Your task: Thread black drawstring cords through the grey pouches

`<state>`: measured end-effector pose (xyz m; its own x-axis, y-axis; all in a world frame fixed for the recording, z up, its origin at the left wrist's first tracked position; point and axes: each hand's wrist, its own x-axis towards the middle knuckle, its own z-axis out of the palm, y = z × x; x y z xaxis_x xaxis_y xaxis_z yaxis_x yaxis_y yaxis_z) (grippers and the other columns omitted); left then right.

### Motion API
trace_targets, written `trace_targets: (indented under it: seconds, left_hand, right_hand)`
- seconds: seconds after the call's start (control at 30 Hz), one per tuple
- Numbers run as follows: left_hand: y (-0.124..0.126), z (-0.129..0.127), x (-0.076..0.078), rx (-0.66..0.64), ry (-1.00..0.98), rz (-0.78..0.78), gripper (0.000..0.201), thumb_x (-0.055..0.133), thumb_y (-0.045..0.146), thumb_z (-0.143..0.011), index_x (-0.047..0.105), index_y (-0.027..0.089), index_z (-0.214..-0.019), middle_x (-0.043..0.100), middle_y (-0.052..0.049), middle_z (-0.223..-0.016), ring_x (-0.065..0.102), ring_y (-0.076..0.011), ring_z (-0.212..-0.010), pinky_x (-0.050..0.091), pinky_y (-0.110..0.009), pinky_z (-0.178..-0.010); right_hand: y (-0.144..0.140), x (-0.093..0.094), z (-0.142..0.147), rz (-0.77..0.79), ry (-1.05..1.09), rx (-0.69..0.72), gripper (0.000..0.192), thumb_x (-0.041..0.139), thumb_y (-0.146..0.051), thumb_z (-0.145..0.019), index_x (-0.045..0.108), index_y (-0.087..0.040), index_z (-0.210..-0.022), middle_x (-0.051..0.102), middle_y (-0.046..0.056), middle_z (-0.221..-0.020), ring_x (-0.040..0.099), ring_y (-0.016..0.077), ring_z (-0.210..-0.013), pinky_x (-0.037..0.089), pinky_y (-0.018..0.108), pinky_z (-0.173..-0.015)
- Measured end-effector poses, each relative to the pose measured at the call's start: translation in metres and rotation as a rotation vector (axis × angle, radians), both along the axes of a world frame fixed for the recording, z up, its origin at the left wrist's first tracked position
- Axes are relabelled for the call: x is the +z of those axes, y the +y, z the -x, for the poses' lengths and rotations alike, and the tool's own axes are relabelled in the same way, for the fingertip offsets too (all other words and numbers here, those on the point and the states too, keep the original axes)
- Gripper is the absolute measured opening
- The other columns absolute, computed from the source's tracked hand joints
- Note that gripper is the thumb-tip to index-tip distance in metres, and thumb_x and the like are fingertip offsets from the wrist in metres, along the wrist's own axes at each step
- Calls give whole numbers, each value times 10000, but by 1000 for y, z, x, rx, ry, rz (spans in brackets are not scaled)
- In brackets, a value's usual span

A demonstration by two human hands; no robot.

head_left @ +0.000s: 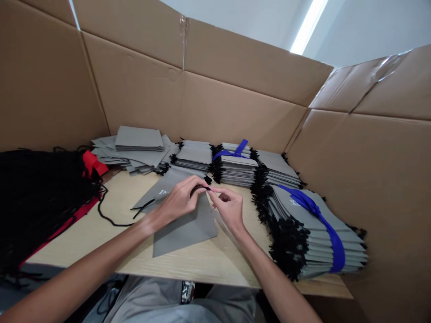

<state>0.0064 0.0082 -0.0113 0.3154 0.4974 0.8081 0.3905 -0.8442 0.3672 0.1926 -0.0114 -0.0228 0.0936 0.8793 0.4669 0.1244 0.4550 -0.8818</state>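
Walls of creased brown cardboard [235,85] enclose a pale wood-grained tabletop [117,193] on three sides. On its left sprawls a thick heap of black cords [40,188], with red cloth [94,163] showing at its edge. At the right front stands a tall stack of flat grey fabric pouches [340,211], fringed with black cord ends and bound by a bright blue ribbon [332,233]. Three lower grey stacks [193,152] line the back, beside a loose, untidy pile of grey pieces [139,139].

At the centre front is a flat, smooth grey fabric pouch [188,229], matt and straight-edged, its lower edge slanting above the tabletop and its upper part hidden by the hands. Another grey expanse lies beyond; whether it belongs to the same pouch I cannot tell. The left hand [183,195] and the right hand [229,206] meet over the pouch, thumbs and fingertips pinching a short, slim black cord [207,188] between them. Smallest are white printed letters [163,192], partly covered, on the farther grey expanse.
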Motion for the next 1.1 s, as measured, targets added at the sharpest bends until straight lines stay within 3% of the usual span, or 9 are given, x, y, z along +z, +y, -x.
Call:
trace_targets:
  seconds: [0.27,0.47,0.67,0.93,1.1]
  left_hand:
    - [4,-1,-2,5,-31,72,146,585,140,-1040,714,200,-1009,789,-58,-963,762,-206,-875,596,-310,-805]
    - [7,1,-3,-59,-29,161,182,586,161,-1013,750,211,-954,807,-45,-930,760,-207,-859,578,-304,-795]
    - [6,2,0,-72,-21,335,170,630,259,-992,795,228,-974,834,-45,-950,761,-228,-878,577,-330,-849]
    - [4,2,5,-116,99,501,193,622,339,-972,762,207,-957,804,-42,-906,695,-218,-809,521,-302,-732]
    - [6,-1,3,-246,49,607,299,653,484,-982,729,201,-922,751,-34,-859,652,-204,-776,522,-284,-709]
  right_hand:
    - [3,3,-9,-66,-177,14,213,794,-402,-840,875,-219,-915,811,60,-793,603,150,-544,472,289,-536]
    - [8,12,-15,125,-93,195,252,848,-439,-769,824,-209,-871,786,54,-816,662,171,-662,477,268,-567]
    - [9,21,-23,349,-25,352,254,862,-406,-718,811,-201,-858,745,44,-773,680,179,-682,382,233,-489]
    - [15,23,-33,503,-36,427,227,884,-366,-655,804,-196,-782,725,12,-719,656,134,-618,343,207,-481]
    - [22,26,-45,620,-101,474,223,876,-374,-675,830,-178,-771,801,67,-812,668,124,-613,301,187,-449]
